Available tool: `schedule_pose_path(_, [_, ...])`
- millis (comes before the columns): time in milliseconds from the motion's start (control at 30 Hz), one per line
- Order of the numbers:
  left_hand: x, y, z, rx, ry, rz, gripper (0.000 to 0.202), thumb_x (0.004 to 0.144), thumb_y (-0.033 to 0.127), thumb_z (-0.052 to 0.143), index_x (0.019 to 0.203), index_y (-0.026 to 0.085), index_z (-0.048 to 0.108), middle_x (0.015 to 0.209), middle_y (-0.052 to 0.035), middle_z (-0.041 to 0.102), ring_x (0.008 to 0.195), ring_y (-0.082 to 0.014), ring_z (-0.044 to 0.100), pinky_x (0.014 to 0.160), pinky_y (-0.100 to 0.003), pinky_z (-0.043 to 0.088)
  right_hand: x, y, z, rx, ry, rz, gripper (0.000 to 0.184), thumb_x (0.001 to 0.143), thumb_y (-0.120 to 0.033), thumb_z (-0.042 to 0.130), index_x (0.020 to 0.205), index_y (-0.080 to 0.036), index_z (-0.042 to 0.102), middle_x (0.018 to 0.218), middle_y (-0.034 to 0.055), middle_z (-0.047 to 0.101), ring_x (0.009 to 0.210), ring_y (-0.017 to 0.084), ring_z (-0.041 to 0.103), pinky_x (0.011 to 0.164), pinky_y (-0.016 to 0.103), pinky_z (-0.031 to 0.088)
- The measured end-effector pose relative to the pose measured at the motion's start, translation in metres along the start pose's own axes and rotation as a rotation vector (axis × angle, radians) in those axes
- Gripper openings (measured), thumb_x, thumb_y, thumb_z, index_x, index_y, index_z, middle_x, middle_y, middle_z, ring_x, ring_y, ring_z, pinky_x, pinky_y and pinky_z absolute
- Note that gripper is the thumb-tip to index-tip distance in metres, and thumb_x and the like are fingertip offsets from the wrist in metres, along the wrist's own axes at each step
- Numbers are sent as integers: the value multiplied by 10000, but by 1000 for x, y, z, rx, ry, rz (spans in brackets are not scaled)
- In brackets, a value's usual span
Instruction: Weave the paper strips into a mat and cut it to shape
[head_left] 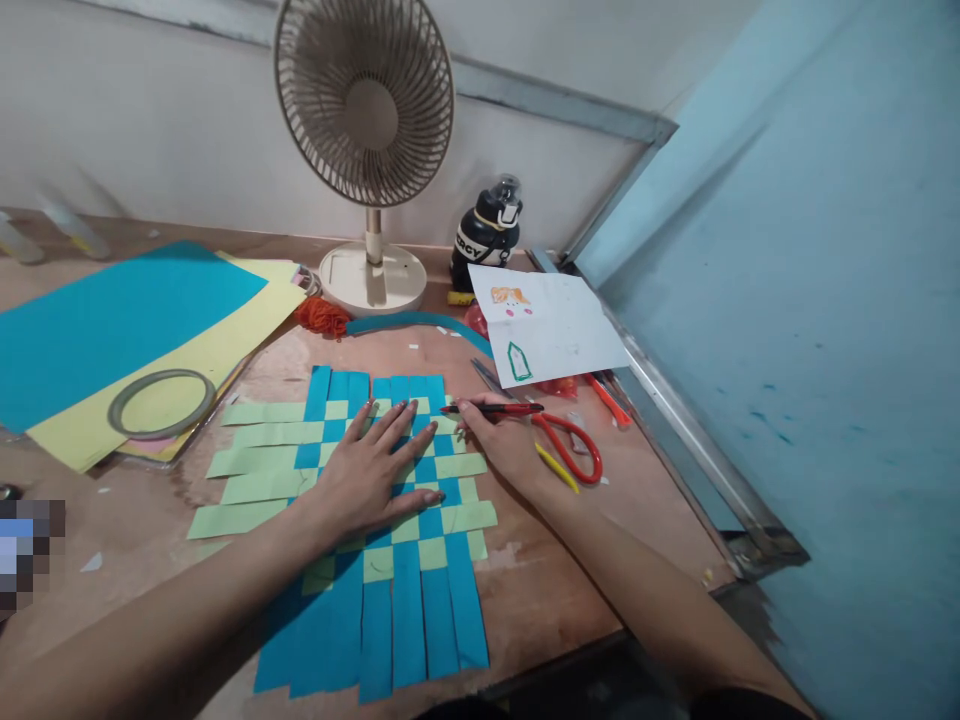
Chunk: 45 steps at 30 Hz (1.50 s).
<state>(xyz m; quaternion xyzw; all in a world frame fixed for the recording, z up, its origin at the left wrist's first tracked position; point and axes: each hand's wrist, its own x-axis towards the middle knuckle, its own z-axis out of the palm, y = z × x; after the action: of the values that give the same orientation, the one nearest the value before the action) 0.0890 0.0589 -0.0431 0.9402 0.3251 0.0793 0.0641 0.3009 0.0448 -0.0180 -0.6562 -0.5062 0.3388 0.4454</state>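
A woven paper mat [409,570] of blue and pale green strips lies on the wooden table, its strip ends sticking out on several sides. My left hand [375,465] rests flat on the weave with its fingers spread. At the mat's upper right edge, my right hand [499,440] grips a red and black pen [506,408], whose tip points left over the strips. Under and beside that hand are red-handled scissors [581,455], with the blades partly covered by a drawn-on white sheet [555,325].
A beige fan [373,270] and a black bottle [480,240] stand along the wall. Blue paper [120,320], yellow paper [75,440] and a tape roll [124,412] lie at left. Orange yarn [322,317] sits near the fan. A yellow stick [556,468] lies by the scissors.
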Motion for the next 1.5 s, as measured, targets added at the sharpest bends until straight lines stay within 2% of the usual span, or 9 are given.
schedule_pose_path(300, [1, 0, -2, 21, -23, -2, 830, 921, 786, 286, 1554, 253, 352, 1628, -150, 264, 1515, -312, 235, 1227, -571, 16, -3, 1, 3, -19, -26, 15, 260, 845, -461, 612, 821, -213, 689, 629, 3, 680, 502, 137, 587, 478, 245, 471])
schedule_pose_path(867, [1, 1, -2, 41, -21, -13, 808, 923, 779, 307, 1551, 273, 351, 1632, -140, 265, 1515, -305, 241, 1221, -582, -14, -11, -4, -8, -325, -50, -53, 273, 888, -436, 555, 760, -220, 662, 595, -8, 642, 600, 167, 615, 612, 282, 459])
schedule_pose_path(1033, [0, 0, 1, 22, -12, -10, 804, 922, 781, 301, 1555, 286, 337, 1637, -130, 252, 1523, -297, 218, 1222, -578, -18, -14, -7, -9, -124, -68, 17, 241, 849, -373, 591, 663, -222, 616, 547, -16, 602, 535, 166, 579, 546, 284, 464])
schedule_pose_path(1133, [-1, 1, 2, -22, 4, -1, 803, 921, 777, 321, 1558, 288, 325, 1642, -124, 246, 1516, -318, 234, 1219, -592, -18, -14, -11, -17, 8, -14, -32, 213, 892, -423, 571, 849, -244, 678, 701, 7, 682, 650, 196, 645, 602, 312, 536])
schedule_pose_path(1200, [0, 0, -2, -49, 34, 1, 797, 925, 765, 339, 1560, 284, 316, 1643, -121, 260, 1509, -326, 253, 1221, -592, 11, -13, -13, -25, -53, -4, -173, 247, 920, -441, 563, 1065, -284, 686, 974, 36, 732, 872, 224, 684, 778, 358, 568])
schedule_pose_path(1267, [3, -5, -13, -77, 104, -36, 755, 946, 731, 343, 1545, 272, 343, 1634, -117, 297, 1500, -319, 280, 1226, -573, 68, -9, -14, -30, -139, -54, -295, 274, 948, -413, 545, 1173, -303, 655, 1154, 47, 707, 1048, 244, 663, 932, 398, 530])
schedule_pose_path(1333, [6, -17, -29, -113, 201, -128, 689, 973, 676, 340, 1506, 245, 408, 1595, -116, 377, 1469, -304, 340, 1221, -535, 164, -1, -12, -30, -191, -123, -345, 282, 959, -381, 529, 1200, -274, 630, 1199, 67, 692, 1103, 261, 649, 973, 422, 505])
schedule_pose_path(1433, [8, -50, -52, -181, 268, -330, 664, 954, 607, 403, 1436, 161, 500, 1476, -149, 505, 1374, -311, 448, 1147, -453, 346, 21, -4, -21, -207, -183, -335, 348, 900, -355, 588, 1219, -215, 586, 1204, 106, 675, 1039, 258, 667, 925, 412, 520])
schedule_pose_path(1500, [5, -77, -60, -240, 224, -527, 650, 883, 601, 485, 1354, 163, 580, 1406, -153, 556, 1344, -353, 465, 1135, -481, 351, 38, 1, -11, -228, -170, -290, 358, 834, -324, 638, 1168, -203, 592, 1088, 89, 692, 933, 230, 675, 882, 389, 526])
